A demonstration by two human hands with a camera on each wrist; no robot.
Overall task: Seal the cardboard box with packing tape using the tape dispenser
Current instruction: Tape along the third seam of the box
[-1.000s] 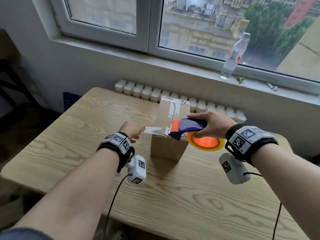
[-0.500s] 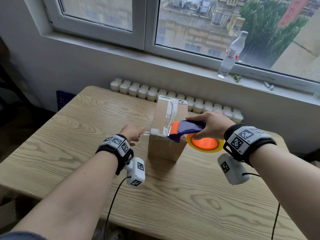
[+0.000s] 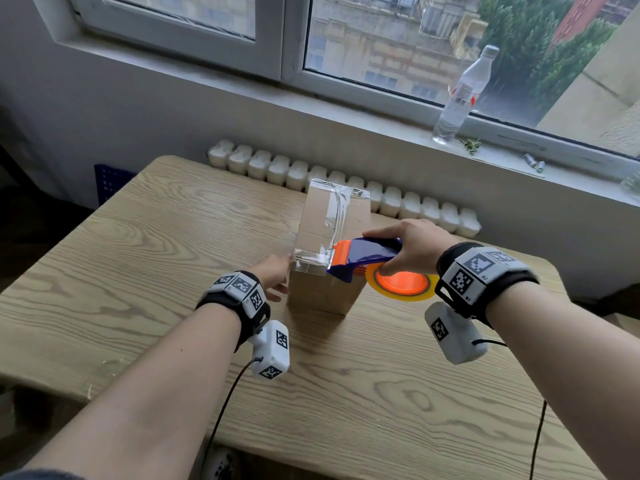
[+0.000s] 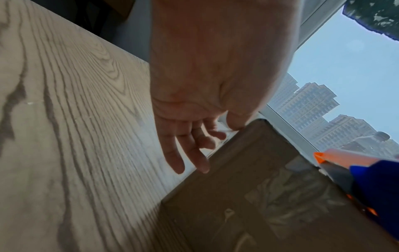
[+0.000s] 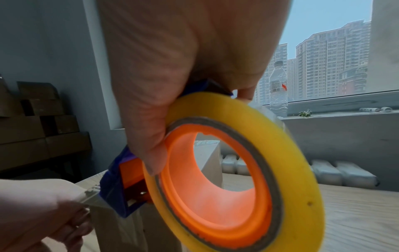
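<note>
Bare forearms. Each wrist has a black strap (image 3: 460, 268) with grey blocks printed with black-and-white square markers (image 3: 242, 285). White camera pod (image 3: 272, 355) under each, marker-tagged, thin black cable (image 3: 221, 410) trailing to the lower frame.

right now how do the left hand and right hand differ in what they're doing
The right hand curls round the tape dispenser, while the left hand holds no tool and lies at the cardboard box with straight fingers. The right hand sits above the box's near top edge; the left hand is against its left side. Both wear marker wristbands.
</note>
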